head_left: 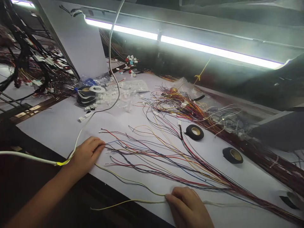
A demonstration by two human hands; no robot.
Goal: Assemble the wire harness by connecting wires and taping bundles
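Note:
My left hand (86,154) rests flat on the white table (59,126), its fingertips touching the loose ends of a fan of thin coloured wires (166,158). My right hand (187,207) lies near the front edge, fingers curled, pinching a yellow wire (128,200) that runs left along the edge. The wires spread from a bundle (249,193) at the right. A white cable (99,109) passes under my left hand.
Two black tape rolls (194,132) (232,155) lie right of the wires. More tape rolls (86,93), plastic bags and small connectors (129,63) sit at the back. A tangled wire heap (190,104) lies under the lit tube lamp (190,46). A harness board stands at far left.

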